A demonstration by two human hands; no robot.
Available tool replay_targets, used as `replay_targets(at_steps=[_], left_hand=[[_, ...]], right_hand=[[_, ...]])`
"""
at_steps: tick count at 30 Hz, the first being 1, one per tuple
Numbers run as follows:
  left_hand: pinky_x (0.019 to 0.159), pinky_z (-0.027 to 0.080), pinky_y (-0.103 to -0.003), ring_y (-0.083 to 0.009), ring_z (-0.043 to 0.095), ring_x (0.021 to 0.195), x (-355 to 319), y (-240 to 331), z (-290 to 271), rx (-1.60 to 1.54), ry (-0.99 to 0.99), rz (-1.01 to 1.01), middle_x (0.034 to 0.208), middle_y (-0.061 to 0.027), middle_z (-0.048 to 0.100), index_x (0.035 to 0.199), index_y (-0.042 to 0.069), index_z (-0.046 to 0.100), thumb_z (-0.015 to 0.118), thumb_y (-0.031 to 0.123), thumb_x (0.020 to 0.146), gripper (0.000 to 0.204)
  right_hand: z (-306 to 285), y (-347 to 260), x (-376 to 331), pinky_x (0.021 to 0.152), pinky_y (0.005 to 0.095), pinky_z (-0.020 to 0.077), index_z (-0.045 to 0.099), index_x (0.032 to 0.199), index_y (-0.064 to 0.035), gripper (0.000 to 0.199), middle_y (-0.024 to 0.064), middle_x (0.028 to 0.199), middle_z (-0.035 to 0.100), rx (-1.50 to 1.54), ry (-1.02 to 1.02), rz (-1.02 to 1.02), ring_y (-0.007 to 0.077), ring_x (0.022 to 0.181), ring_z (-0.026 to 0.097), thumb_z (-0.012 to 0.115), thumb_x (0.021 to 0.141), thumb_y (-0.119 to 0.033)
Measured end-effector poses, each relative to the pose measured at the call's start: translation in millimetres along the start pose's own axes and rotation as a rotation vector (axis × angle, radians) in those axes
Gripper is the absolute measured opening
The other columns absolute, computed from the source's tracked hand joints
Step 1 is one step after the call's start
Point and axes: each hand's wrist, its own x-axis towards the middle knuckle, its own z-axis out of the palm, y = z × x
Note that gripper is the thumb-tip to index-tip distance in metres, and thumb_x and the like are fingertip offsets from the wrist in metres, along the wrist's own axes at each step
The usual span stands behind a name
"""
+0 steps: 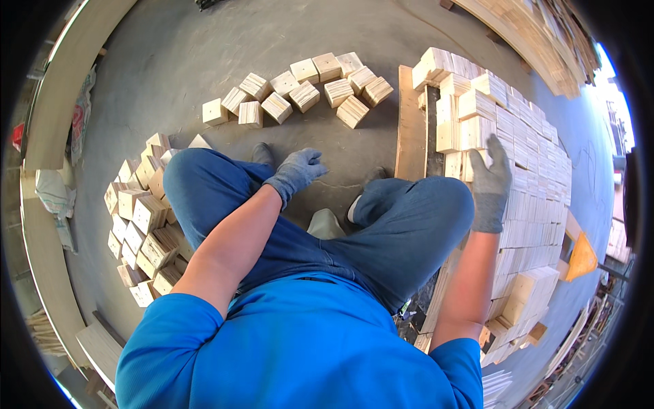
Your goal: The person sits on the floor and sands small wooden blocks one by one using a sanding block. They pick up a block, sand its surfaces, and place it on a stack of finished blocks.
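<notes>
**Right hand spread at the block stack, left hand loose over the floor**

Both hands in grey gloves. Right grip: fingers extended, thumb well apart, nothing held. It's right of centre, over the near-left part of the stack; can't tell if it touches. Left grip: fingers loosely bent, no block in it, near frame centre, above the floor just beside the left knee.

Blocks sit in three groups, all pale wood. Stack fills the right of the frame, tightly packed in rows, a flat brown board along its upper left edge. Loose blocks form a rough arc on the floor, upper centre, some faces showing a small dark dot. Block heap at left, jumbled, next to the left leg.

Person is in a blue shirt and dark blue trousers, knees apart. Orange-yellow piece at the stack's right side. Long timber piled upper right.
</notes>
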Motion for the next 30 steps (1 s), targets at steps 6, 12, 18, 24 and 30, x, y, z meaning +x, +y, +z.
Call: replay_targets(at_steps=[6, 12, 18, 24, 30], left_hand=[[0.102, 0.054, -0.037, -0.0295, 0.07, 0.118, -4, 0, -20, -0.019, 0.017, -0.025, 0.129, -0.0212, 0.071, 0.137, -0.002, 0.062, 0.08, 0.032, 0.089, 0.062], [0.101, 0.056, -0.036, -0.0262, 0.071, 0.114, -5, 21, -26, -0.088, 0.075, -0.015, 0.127, -0.0198, 0.072, 0.139, -0.001, 0.061, 0.081, 0.027, 0.09, 0.059], [0.098, 0.057, -0.036, -0.0255, 0.072, 0.111, -8, 48, -27, -0.157, 0.07, 0.062, 0.124, -0.0183, 0.072, 0.138, 0.001, 0.063, 0.081, 0.023, 0.089, 0.056], [0.099, 0.057, -0.037, -0.0274, 0.072, 0.113, 4, 45, -21, -0.172, -0.008, 0.04, 0.128, -0.0182, 0.07, 0.136, 0.002, 0.064, 0.084, 0.025, 0.087, 0.057], [0.104, 0.055, -0.039, -0.0281, 0.069, 0.121, 21, 49, -31, -0.222, -0.102, -0.07, 0.133, -0.0174, 0.068, 0.142, 0.004, 0.06, 0.082, 0.026, 0.089, 0.061]], right_hand=[[97, -48, 18, 0.117, 0.0372, 0.0434, 0.059, 0.144, -0.001, 0.065, 0.0187, 0.145, 0.063, 0.105, -0.202, -0.03, 0.0299, 0.136, 0.059, 0.081, 0.087, -0.022], [163, -71, 46, 0.122, 0.0397, 0.0378, 0.039, 0.158, -0.0009, 0.097, 0.0242, 0.157, 0.048, -0.168, -0.416, -0.016, 0.0358, 0.145, 0.048, 0.087, 0.08, -0.033], [251, -78, 67, 0.12, 0.0432, 0.0399, 0.029, 0.162, -0.0046, 0.114, 0.0241, 0.162, 0.039, -0.288, -0.554, -0.026, 0.0381, 0.148, 0.043, 0.091, 0.073, -0.038], [358, -36, 63, 0.119, 0.0477, 0.041, 0.025, 0.164, -0.01, 0.124, 0.0206, 0.163, 0.033, -0.389, -0.692, 0.111, 0.0458, 0.143, 0.043, 0.093, 0.066, -0.042], [421, -9, 80, 0.117, 0.0549, 0.0413, 0.024, 0.165, -0.012, 0.122, 0.0151, 0.167, 0.031, -0.513, -0.763, 0.201, 0.0411, 0.146, 0.042, 0.092, 0.068, -0.042]])
